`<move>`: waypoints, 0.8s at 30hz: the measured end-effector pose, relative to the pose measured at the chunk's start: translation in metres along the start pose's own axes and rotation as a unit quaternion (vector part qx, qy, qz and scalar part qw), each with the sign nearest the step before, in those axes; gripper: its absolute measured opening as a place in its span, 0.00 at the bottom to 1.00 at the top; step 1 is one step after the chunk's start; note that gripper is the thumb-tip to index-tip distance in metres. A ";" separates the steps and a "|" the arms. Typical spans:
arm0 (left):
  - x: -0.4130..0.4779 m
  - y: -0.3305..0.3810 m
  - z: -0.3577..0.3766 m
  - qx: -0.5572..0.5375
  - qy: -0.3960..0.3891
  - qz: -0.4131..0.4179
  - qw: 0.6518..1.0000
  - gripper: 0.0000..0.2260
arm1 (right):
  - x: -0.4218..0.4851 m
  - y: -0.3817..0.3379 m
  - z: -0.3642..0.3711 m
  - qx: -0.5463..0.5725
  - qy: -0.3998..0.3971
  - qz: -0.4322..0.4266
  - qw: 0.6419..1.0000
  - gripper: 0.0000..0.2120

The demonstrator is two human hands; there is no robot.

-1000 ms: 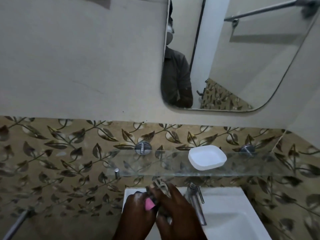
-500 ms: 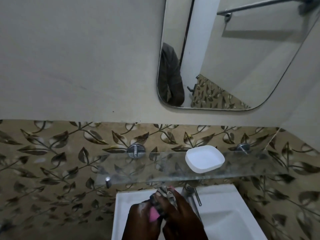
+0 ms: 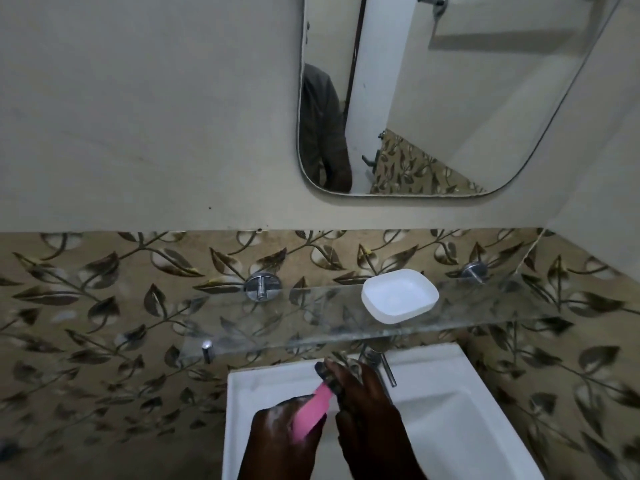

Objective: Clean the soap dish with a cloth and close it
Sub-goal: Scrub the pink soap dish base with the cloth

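Note:
A white soap dish part (image 3: pixel 400 295) lies on the glass shelf (image 3: pixel 485 306), its hollow side up. Over the white sink (image 3: pixel 446 417) my left hand (image 3: pixel 280 434), wet with suds, holds a pink flat piece (image 3: pixel 313 412), which looks like a bar of soap or a part of the dish. My right hand (image 3: pixel 367 407) grips a dark patterned cloth (image 3: pixel 329 375) and holds it against the pink piece's upper end. Most of the cloth is hidden under my fingers.
A chrome tap (image 3: pixel 379 363) rises at the back of the sink, right behind my right hand. The shelf hangs on chrome wall mounts (image 3: pixel 262 285). A mirror (image 3: pixel 450 98) above shows a person's sleeve. Leaf-pattern tiles cover the wall.
The view has tilted down and closer. The pink piece now shows much more between my hands, angled up toward the cloth. The white dish part on the shelf has not moved.

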State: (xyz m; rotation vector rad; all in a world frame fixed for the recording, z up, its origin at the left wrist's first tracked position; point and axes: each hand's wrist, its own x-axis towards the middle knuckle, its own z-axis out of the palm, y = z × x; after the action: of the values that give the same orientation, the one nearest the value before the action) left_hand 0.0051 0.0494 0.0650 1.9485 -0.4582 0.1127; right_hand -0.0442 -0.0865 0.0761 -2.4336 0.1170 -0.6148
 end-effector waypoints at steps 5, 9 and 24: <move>-0.004 0.009 -0.003 -0.041 -0.015 -0.026 0.999 0.19 | -0.014 -0.001 0.020 0.120 -0.128 0.019 0.984 0.26; -0.008 0.015 -0.003 -0.024 0.007 -0.028 0.999 0.09 | -0.010 -0.018 -0.031 0.028 -0.052 -0.064 0.996 0.31; -0.017 0.023 -0.006 -0.040 -0.013 -0.030 0.999 0.09 | -0.007 -0.007 -0.019 0.009 -0.075 -0.017 0.997 0.38</move>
State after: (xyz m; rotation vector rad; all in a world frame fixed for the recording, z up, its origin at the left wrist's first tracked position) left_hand -0.0180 0.0512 0.0823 1.8843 -0.4151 0.0297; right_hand -0.0592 -0.0897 0.0908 -2.4592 0.0090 -0.4439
